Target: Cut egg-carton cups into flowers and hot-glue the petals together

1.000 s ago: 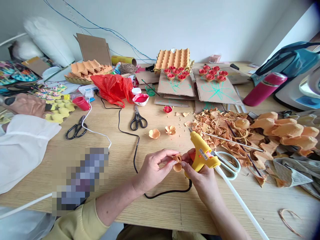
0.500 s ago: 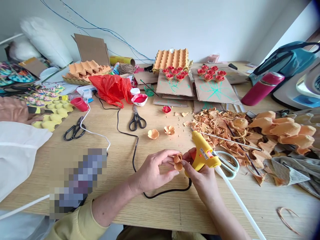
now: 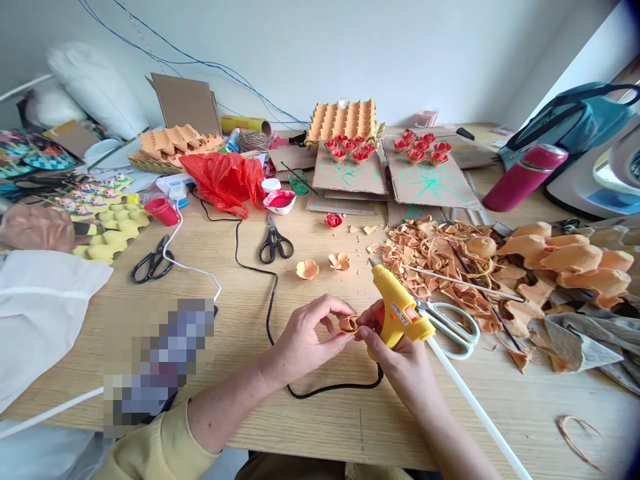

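Note:
My left hand (image 3: 313, 337) pinches a small orange egg-carton flower piece (image 3: 349, 324) between thumb and fingers. Wrapped around a yellow hot glue gun (image 3: 397, 308), my right hand (image 3: 400, 363) also touches that piece with thumb and fingertip. The gun's nozzle points up and away to the left, and a long white glue stick (image 3: 480, 410) sticks out of its back. Two orange petal cups, a left one (image 3: 307, 269) and a right one (image 3: 339, 262), lie on the table beyond my hands. A red-painted flower (image 3: 333, 220) lies farther back.
Pale-handled scissors (image 3: 463, 333) lie right of the gun, beside a heap of carton scraps (image 3: 425, 250). Black scissors (image 3: 275, 243) and a power cord (image 3: 273, 300) lie to the left. Red flowers stand on cardboard (image 3: 350, 177). Another person's hand (image 3: 37, 227) is at far left.
The flower piece has turned and sits more closely between my fingertips. The glue gun has shifted slightly left with my right hand. The other person's hand at far left has moved a little.

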Demonstrator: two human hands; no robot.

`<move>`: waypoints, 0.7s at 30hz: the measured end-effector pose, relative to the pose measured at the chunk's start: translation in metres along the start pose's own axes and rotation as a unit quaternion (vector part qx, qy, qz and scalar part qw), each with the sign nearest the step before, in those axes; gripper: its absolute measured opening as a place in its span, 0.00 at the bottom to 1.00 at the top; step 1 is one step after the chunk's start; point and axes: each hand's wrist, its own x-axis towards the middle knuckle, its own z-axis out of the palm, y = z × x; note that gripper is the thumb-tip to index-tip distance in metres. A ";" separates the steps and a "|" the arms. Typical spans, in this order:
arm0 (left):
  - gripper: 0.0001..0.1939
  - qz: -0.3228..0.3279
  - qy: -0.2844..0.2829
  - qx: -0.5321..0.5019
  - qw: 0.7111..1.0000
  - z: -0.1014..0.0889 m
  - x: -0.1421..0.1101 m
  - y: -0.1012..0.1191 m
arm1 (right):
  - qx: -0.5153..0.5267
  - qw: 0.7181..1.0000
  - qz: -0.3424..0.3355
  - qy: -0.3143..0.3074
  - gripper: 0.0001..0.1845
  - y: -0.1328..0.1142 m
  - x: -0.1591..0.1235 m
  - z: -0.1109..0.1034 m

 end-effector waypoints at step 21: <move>0.16 0.075 0.118 0.093 0.986 -0.015 0.006 -0.002 | -0.098 0.989 -0.008 -0.112 0.11 0.006 -0.027 -0.044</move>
